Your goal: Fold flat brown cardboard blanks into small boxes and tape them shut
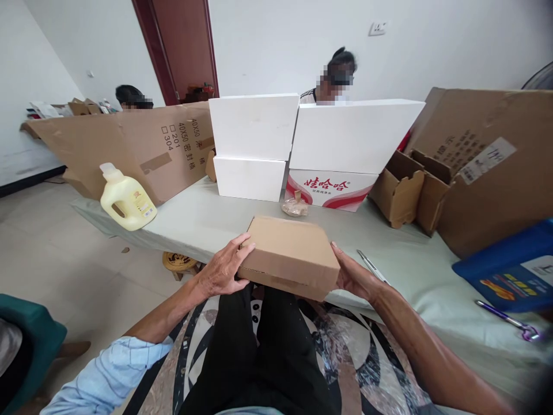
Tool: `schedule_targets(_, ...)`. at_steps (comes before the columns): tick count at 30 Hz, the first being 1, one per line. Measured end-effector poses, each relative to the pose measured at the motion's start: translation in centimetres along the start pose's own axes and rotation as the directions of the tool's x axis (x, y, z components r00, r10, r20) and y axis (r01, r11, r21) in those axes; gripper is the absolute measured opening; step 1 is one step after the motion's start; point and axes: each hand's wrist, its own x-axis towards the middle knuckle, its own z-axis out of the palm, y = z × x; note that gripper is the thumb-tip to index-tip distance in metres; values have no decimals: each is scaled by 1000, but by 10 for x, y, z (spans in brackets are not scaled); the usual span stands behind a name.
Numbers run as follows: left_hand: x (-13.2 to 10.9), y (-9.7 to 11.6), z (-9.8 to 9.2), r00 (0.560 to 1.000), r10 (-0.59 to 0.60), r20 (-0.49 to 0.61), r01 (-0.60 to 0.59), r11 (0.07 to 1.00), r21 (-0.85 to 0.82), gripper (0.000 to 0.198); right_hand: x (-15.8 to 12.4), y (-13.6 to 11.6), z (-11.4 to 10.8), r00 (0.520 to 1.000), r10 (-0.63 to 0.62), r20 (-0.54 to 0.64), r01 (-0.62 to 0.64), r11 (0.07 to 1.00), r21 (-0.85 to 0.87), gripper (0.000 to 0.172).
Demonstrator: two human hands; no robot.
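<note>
A closed brown cardboard box (287,245) is held between my two hands at the table's near edge, above my lap. My left hand (227,265) grips its left end, thumb low on the front side and fingers over the top. My right hand (349,271) presses against its right end, with part of the fingers hidden behind the box. Just behind the box lies a small clear plastic bag (295,206) with something pale in it. A silver pen-like tool (371,265) rests on the cloth close to my right wrist.
White boxes (254,127) and a red-printed carton (330,189) are stacked across the table (190,213). Large cardboard sheets stand on both sides. A yellow jug (125,199) is left, a blue container (510,271) and purple-handled tool (505,317) right. Two people sit beyond.
</note>
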Motion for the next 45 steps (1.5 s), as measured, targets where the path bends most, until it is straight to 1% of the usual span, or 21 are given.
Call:
schedule_targets(5,14,16,-21,982,-186,23,188,972,-144,119,-5,-2,0,1000,-20,11,21,998,-61,66)
schedule_targets(8,19,8,-26,962,-271,32,272,946,-178,111,-7,0,6,998,-53,27,53,998,-19,71)
schedule_targets(10,20,-3,-27,941,-335,39,336,921,-196,107,-7,5,6,995,-89,-34,87,995,-47,73)
schedule_targets(12,19,-14,-25,920,-390,45,390,896,-210,103,-7,14,-3,969,-184,-165,145,964,-224,71)
schedule_targets(13,18,-19,-24,913,-404,45,404,888,-219,101,-7,20,-11,932,-266,-246,164,915,-369,68)
schedule_targets(14,17,-23,-22,913,-406,42,404,885,-233,100,-8,26,-21,873,-364,-325,152,835,-528,64)
schedule_targets(15,15,-25,-20,918,-395,35,391,886,-250,99,-9,33,-34,799,-462,-385,98,732,-674,61)
schedule_targets(17,13,-27,-15,935,-355,5,342,897,-278,97,-13,49,-61,664,-593,-455,-109,525,-844,58)
schedule_targets(18,11,-27,-13,942,-336,-18,318,905,-283,96,-16,57,-75,635,-604,-480,-227,448,-865,58)
schedule_targets(19,10,-27,-11,946,-322,-39,299,912,-281,93,-19,65,-86,625,-586,-515,-336,394,-856,58)
schedule_targets(21,8,-25,-8,950,-307,-58,281,922,-264,85,-26,80,-104,628,-501,-595,-491,337,-803,55)
schedule_targets(23,6,-22,-8,953,-300,-44,280,928,-245,79,-30,91,-113,630,-423,-652,-563,329,-758,48)
schedule_targets(27,4,-17,-10,955,-295,-17,284,934,-217,77,-34,102,-117,631,-372,-681,-570,372,-732,36)
schedule_targets(31,5,-12,-12,959,-281,-36,269,943,-197,79,-34,88,-110,562,-431,-706,-470,536,-701,33)
schedule_targets(34,5,-10,-12,957,-285,-43,271,942,-199,73,-37,60,-85,507,-559,-656,-278,615,-738,39)
schedule_targets(36,4,-9,-12,957,-285,-50,270,942,-200,71,-41,35,-57,496,-675,-545,-83,588,-804,44)
schedule_targets(37,4,-9,-12,958,-282,-56,266,943,-200,70,-43,21,-40,512,-723,-463,13,546,-838,45)
schedule_targets(39,2,-8,-11,960,-271,-68,252,946,-204,67,-46,-3,-7,582,-773,-253,177,424,-888,43)
schedule_targets(41,-1,-7,-10,963,-258,-82,236,949,-210,64,-47,-22,20,616,-784,-71,282,304,-910,39)
schedule_targets(43,-3,-5,-9,964,-249,-93,224,950,-219,62,-45,-33,37,613,-789,49,331,200,-922,38)
schedule_targets(45,-4,-4,-9,964,-246,-98,218,948,-232,61,-42,-38,44,600,-792,115,339,122,-933,39)
